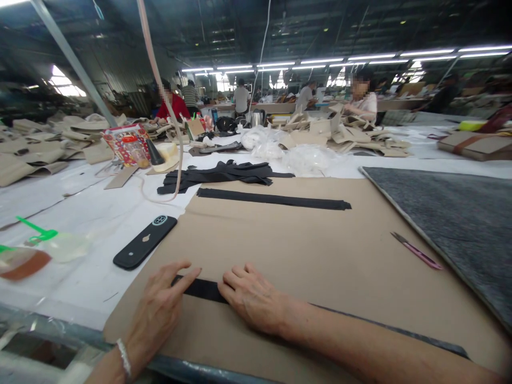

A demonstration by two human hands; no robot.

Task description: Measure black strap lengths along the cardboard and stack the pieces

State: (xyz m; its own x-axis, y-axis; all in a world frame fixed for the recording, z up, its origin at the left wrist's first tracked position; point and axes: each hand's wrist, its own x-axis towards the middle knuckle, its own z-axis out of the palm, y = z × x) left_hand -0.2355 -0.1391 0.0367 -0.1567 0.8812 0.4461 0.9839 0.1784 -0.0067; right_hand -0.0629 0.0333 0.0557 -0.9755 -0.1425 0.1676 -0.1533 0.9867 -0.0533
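A long black fabric strip (204,289) lies across a tan sheet (288,242), near the front edge of the table. My left hand (158,304) rests at the strip's left end with its fingers apart, a finger reaching over the strip. Just to the right, my right hand (250,298) is closed over the strip with bent fingers; its thumb is hidden. The right forearm covers the strip's middle, and the strip shows again beyond it at the right. Farther back on the sheet lies a neat stack of black strips (274,199).
Thread snips (416,250) and a dark grey felt sheet (452,224) lie at right. A black phone (144,242), glue bottles (60,245) and a hanging hose (181,154) are at left. Loose black strips (224,173) lie behind. Other people work farther back.
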